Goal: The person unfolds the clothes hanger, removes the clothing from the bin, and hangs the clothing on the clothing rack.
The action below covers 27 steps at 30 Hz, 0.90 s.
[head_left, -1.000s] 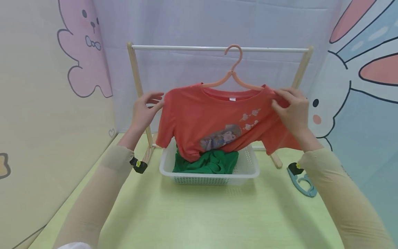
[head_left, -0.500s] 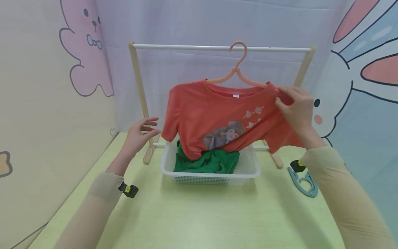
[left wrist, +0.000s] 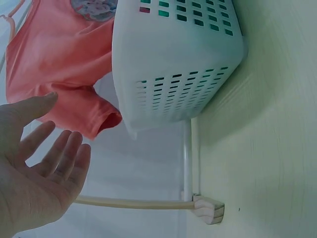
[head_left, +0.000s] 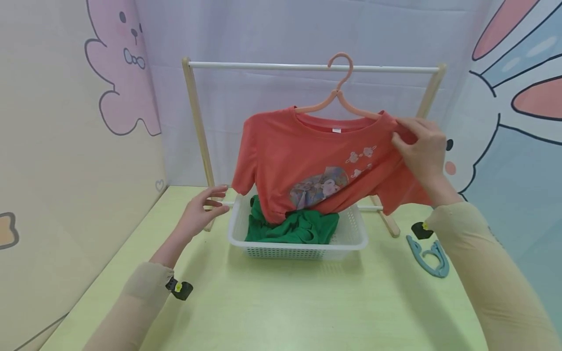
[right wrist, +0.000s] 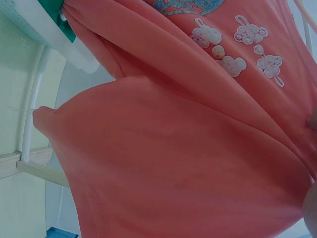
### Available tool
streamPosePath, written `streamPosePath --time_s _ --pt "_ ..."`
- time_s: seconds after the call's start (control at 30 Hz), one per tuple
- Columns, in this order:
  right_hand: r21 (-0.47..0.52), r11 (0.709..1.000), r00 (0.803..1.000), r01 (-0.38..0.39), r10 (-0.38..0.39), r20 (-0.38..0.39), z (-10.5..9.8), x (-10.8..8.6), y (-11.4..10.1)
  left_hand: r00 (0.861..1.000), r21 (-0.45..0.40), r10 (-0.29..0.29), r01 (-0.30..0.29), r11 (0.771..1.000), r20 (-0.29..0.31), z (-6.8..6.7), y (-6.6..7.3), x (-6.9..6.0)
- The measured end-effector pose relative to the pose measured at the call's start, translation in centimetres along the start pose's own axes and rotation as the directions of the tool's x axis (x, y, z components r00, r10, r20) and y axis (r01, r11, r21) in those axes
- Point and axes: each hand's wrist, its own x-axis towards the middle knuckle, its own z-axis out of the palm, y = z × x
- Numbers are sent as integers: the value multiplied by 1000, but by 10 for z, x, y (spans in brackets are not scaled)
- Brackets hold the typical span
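A coral-red T-shirt (head_left: pixel 276 161) with a printed picture hangs on a peach hanger (head_left: pixel 343 92), whose arms go into the neck opening. My right hand (head_left: pixel 422 148) pinches the shirt at its right shoulder, perhaps with the hanger's end inside the cloth. The hook of the hanger is up by the rack's white bar (head_left: pixel 263 65); whether it touches the bar I cannot tell. Apart from the shirt, my left hand (head_left: pixel 199 212) is held below and left of the left sleeve, fingers relaxed and holding nothing. In the left wrist view that hand (left wrist: pixel 44 173) shows its palm.
Under the shirt stands a white basket (head_left: pixel 303 247) with a green garment (head_left: pixel 298 229) inside. A blue folding hanger (head_left: pixel 432 261) lies on the table at the right. Wooden legs (head_left: pixel 198 122) hold the rack up on both sides.
My left hand has let go of the shirt's left shoulder and dropped down below the sleeve. My right hand has raised the shirt and hanger slightly and moved them a little to the right.
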Motion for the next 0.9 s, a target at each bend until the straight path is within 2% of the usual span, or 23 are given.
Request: streamPosePath --time_s 0.13,0.33,0.57,0.77,0.9 --pt "-6 1000 1000 -5 5 0 -1 3 -2 999 18 2 -2 1000 -34 -5 -1 5" --pt "-11 998 998 -54 54 26 -5 8 -2 987 40 60 -55 998 -151 -20 -4 22" --pt "-30 999 999 -40 40 -8 -10 18 1 949 -7 84 -90 996 -305 -36 -10 49" --pt "-35 998 998 -58 57 -14 -15 26 -1 920 -21 91 -107 994 -381 -45 -11 76" --pt "-36 998 999 -52 51 -11 -16 27 -2 895 -39 79 -107 993 -439 -51 -6 91"
